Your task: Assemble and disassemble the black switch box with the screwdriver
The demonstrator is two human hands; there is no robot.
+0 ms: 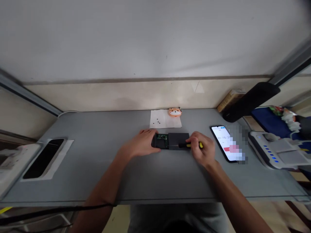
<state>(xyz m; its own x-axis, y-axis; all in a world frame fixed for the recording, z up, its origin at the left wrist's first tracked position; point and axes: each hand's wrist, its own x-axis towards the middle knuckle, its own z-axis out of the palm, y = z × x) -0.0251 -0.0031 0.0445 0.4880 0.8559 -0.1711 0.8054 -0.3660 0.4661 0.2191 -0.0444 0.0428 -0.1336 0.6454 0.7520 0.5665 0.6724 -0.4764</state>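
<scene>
on the desk (97, 174), hands (142, 143) clamp a dark case (178, 137) and a partly hidden screwdriver (182, 145).

The left hand (144, 142) grasps a dark case (178, 137) (green board (161, 137) exposed). The right hand (203, 147) grips a screwdriver (184, 145).

The casing (178, 138) looks matt, the desktop (97, 132) smooth.

Room between left hand (143, 142) and black phone (44, 158); lit phone (223, 139) rightward
</scene>
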